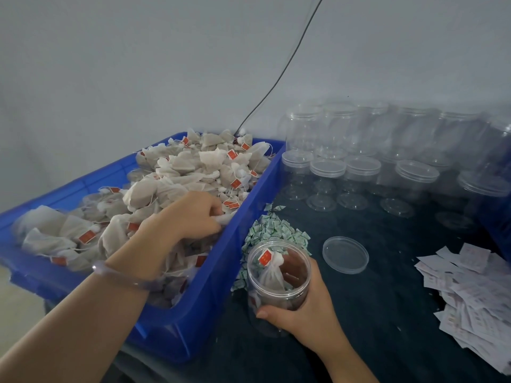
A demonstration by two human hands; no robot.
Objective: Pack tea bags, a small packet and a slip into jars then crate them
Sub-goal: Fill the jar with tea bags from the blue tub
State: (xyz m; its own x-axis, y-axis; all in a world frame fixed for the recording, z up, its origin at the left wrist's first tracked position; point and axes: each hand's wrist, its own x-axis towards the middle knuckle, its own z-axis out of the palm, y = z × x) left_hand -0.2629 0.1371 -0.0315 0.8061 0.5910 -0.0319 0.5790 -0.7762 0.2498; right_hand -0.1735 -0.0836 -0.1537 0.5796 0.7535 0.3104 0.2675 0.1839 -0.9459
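Observation:
A blue bin at the left is heaped with white tea bags that carry red tags. My left hand reaches into the bin near its right wall, its fingers curled round a tea bag. My right hand grips a clear open jar that stands on the dark table just right of the bin. One tea bag with a red tag lies inside the jar. Behind the jar is a heap of small green-and-white packets. White slips are piled at the right.
A clear lid lies flat to the right of the jar. Several empty clear jars and lids stand in rows at the back right. A black cable runs up the wall behind the bin. Part of a blue crate shows at the right edge.

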